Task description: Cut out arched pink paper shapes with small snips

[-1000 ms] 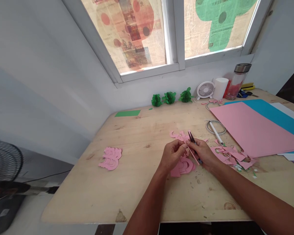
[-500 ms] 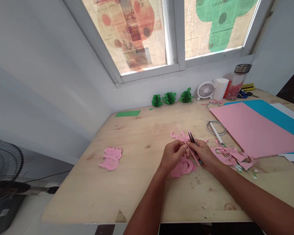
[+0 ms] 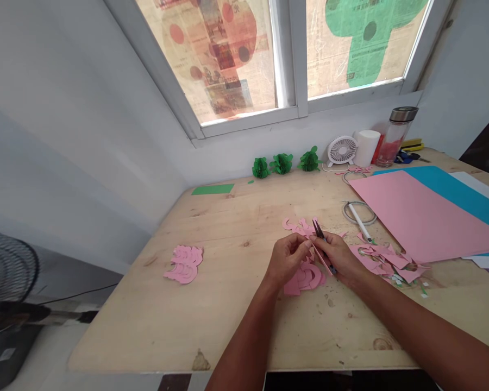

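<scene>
- Tabletop (image 3: 228, 315): open lane between pink cutout stack (image 3: 185, 263) and left hand (image 3: 289, 258).
- Pink scraps (image 3: 385, 258): obstacle beside right hand (image 3: 337, 255).
- White pen (image 3: 359, 221): obstacle behind scraps.

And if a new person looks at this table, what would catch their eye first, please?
Probably the large pink sheet, lying over a blue sheet at the table's right side. Next, near the middle, the left hand with a pink paper piece and the right hand with scissors. Behind them, three green paper figures stand by the wall.
</scene>
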Motion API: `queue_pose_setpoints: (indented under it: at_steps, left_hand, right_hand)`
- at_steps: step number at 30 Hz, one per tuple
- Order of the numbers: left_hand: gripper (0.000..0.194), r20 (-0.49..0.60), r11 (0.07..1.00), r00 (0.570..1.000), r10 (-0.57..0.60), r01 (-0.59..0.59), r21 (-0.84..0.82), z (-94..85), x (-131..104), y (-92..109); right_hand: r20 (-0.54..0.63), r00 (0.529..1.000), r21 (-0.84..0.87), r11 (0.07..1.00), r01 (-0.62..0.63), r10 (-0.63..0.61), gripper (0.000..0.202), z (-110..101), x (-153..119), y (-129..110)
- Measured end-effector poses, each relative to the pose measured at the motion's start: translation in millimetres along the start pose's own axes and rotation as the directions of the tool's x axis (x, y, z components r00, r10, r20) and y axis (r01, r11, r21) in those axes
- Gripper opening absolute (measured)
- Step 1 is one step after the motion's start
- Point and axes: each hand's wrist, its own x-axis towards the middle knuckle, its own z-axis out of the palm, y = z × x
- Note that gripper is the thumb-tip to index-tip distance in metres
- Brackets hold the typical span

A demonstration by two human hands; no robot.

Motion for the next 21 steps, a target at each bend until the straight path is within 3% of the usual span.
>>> queue_pose_setpoints:
  at_steps: [21]
  left_hand:
    - [0.027, -0.008, 1.000, 1.000, -0.012, 0.012, 0.008, 1.1, -0.5, 2.6]
  right_hand:
    - [0.000, 1.000, -0.018, 1.000, -0.010, 0.010, 0.029, -0.6, 0.5, 0.7]
